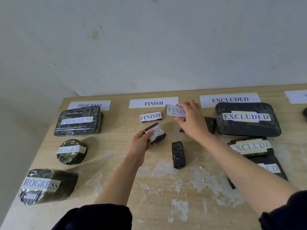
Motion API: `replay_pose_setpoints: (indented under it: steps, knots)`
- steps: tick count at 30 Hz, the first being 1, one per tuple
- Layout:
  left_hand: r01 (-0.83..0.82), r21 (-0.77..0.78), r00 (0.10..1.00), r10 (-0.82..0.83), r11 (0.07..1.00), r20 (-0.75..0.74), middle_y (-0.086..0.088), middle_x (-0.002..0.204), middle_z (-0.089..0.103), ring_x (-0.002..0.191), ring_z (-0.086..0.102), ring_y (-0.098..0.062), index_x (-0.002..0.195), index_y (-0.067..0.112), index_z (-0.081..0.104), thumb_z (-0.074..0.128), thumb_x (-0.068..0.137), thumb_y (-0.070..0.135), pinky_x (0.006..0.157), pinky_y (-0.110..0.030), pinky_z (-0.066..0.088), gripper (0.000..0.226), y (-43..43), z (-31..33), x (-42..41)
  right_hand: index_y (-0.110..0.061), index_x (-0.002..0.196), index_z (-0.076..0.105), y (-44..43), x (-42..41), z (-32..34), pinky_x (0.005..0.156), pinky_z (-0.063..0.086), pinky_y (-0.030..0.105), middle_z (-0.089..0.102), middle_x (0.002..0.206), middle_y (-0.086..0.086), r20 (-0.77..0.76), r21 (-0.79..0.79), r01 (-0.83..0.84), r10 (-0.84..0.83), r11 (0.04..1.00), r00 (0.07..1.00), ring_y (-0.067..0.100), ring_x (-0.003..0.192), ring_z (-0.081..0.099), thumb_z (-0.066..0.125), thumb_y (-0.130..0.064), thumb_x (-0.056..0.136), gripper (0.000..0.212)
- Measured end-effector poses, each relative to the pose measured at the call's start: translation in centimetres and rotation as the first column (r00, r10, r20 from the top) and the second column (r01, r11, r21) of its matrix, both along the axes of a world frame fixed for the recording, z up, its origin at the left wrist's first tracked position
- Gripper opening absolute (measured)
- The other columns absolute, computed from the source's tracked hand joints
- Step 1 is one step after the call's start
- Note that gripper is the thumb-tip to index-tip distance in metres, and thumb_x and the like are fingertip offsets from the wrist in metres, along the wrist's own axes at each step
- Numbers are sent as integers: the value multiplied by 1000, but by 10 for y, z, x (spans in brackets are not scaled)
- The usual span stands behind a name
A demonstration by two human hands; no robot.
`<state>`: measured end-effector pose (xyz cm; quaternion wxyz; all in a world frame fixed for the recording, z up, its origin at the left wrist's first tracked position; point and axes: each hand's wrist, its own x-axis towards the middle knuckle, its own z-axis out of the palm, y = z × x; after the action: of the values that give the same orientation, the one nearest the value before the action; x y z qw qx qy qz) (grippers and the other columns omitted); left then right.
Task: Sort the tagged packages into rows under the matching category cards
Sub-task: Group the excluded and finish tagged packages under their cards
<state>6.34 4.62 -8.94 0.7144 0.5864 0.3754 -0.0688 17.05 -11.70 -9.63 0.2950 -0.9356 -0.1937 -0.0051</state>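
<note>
Three white cards lie along the table's far edge: PROGRESS [89,105], FINISH [153,102] and EXCLUDED [230,99]. My right hand [189,118] holds a small FINISH-tagged package [174,110] just below and right of the FINISH card. My left hand [142,143] grips another small FINISH-tagged package [157,132], tilted, lower in the same column. A third FINISH package [150,116] lies flat under the card. One black package [178,154] lies with no tag showing. Another dark package [210,123] sits partly behind my right wrist.
Three PROGRESS-tagged packages [78,121] [71,151] [47,185] line the left column. EXCLUDED-tagged packages [247,118] [250,146] [269,168] fill the right column. A further card [297,96] is cut off at the right edge. The wooden table [166,188] has worn pale patches; a wall stands behind.
</note>
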Motion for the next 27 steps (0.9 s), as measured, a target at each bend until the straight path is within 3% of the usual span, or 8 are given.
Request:
replay_pose_setpoints:
  steps: [3, 6, 11, 15, 19, 23, 27]
  knots:
    - [76, 171, 997, -70, 982, -38, -7, 91, 70, 78, 67, -17, 115, 15, 55, 67, 86, 19, 64, -27, 54, 31, 10, -5, -9, -10, 124, 53, 4, -27, 3, 86, 42, 27, 49, 118, 9, -16, 22, -1, 1, 1000, 1000, 24, 115, 41, 66, -16, 81, 46]
    - [118, 335, 991, -135, 935, 26, -6, 88, 71, 79, 69, -16, 111, 11, 55, 71, 84, 20, 61, -25, 52, 33, 20, -9, -7, -11, 127, 51, 5, -46, 6, 88, 40, 27, 50, 118, 7, -24, -1, -52, 52, 999, 998, 23, 113, 41, 65, -16, 83, 46]
    - [107, 486, 986, -157, 867, 63, -4, 90, 70, 82, 67, -17, 106, 14, 61, 73, 82, 27, 62, -23, 49, 30, 37, -12, 16, -13, 128, 50, 0, -57, 17, 84, 49, 34, 50, 117, 4, -17, -49, -41, 40, 998, 999, 22, 111, 40, 62, -18, 85, 45]
    - [134, 507, 979, -192, 852, 64, 2, 86, 65, 73, 61, -7, 105, 13, 62, 71, 83, 27, 55, -18, 43, 27, 45, -14, 29, -9, 119, 57, 7, -68, 23, 77, 49, 31, 56, 107, 5, 90, -46, -31, 35, 998, 995, 22, 102, 47, 67, -16, 78, 43]
    - [153, 500, 973, -219, 853, 76, -1, 92, 65, 78, 63, -11, 103, 12, 62, 72, 82, 29, 60, -22, 49, 29, 54, -20, 34, -9, 104, 63, 25, -83, 26, 71, 48, 31, 61, 96, 4, 226, -197, -139, 183, 971, 957, 20, 88, 53, 71, -19, 69, 37]
    - [171, 431, 969, -230, 886, 90, -4, 99, 69, 91, 67, -20, 107, 12, 66, 71, 83, 25, 81, -38, 57, 27, 68, -24, 36, -14, 108, 59, 51, -91, 19, 79, 38, 37, 61, 105, 2, 131, -415, -249, 329, 875, 935, 21, 98, 50, 58, -27, 80, 31]
    - [198, 448, 960, -264, 872, 89, -2, 108, 68, 95, 63, -18, 113, 15, 65, 67, 86, 31, 80, -32, 51, 31, 83, -22, 32, -15, 121, 50, 79, -90, 14, 89, 31, 37, 56, 122, 2, 38, -499, -235, 292, 834, 956, 23, 114, 46, 49, -23, 91, 32]
